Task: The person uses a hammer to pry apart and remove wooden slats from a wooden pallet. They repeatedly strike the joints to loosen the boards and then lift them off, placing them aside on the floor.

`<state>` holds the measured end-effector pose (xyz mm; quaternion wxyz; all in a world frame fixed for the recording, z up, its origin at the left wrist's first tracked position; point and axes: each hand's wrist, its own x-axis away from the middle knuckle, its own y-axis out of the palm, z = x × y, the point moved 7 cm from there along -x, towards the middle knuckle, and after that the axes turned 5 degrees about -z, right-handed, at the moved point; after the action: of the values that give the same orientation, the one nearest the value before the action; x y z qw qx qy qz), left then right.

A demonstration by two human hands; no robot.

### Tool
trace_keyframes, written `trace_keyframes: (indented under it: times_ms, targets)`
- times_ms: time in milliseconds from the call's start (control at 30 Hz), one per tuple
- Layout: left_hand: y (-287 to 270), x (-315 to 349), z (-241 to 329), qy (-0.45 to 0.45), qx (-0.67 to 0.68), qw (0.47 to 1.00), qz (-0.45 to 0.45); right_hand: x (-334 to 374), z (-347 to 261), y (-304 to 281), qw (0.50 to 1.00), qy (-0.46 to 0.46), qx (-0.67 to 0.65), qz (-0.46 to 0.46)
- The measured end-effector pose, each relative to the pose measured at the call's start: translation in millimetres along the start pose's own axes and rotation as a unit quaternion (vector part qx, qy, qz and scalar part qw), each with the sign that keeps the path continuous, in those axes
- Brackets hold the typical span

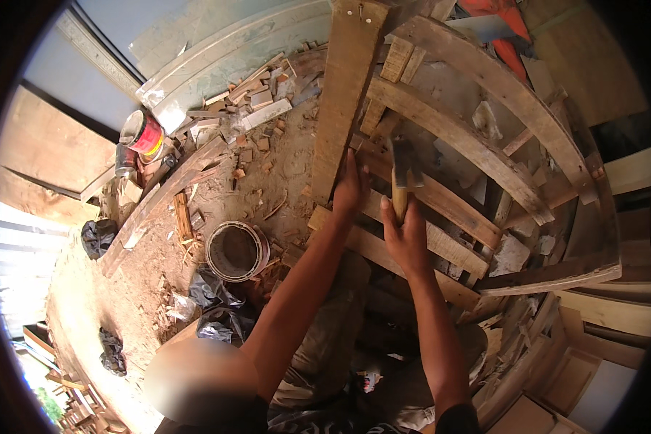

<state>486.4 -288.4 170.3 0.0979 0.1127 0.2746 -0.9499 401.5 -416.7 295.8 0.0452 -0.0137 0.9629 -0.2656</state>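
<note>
A wide upright wooden board (334,101) stands in the middle, with two nail heads or spots near its top. My left hand (349,189) grips the lower right edge of this board, its fingertips partly hidden. My right hand (407,242) is closed around the wooden handle of a claw hammer (400,189), held upright with the metal head at the top. Beneath the hammer lies a pallet-like frame of wooden slats (441,199). The hammer head appears in front of the slats; whether it touches them I cannot tell.
An open round bucket (237,252) stands left of my left forearm, beside black plastic bags (220,311). Wood scraps (257,105) litter the dirt floor (267,177). A red-and-yellow labelled can (146,137) is farther left. Curved wooden pieces (463,137) and boards fill the right.
</note>
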Motion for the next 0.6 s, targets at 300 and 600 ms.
trace_keyframes:
  times_ms: [300,600]
  targets:
    - [9,11,-7,-0.121,-0.079,0.986,-0.081,-16,19,19,0.981,0.067,-0.183,0.008]
    - [9,9,-11,-0.094,-0.093,0.990,-0.053,-26,10,15,0.963,0.132,-0.228,-0.049]
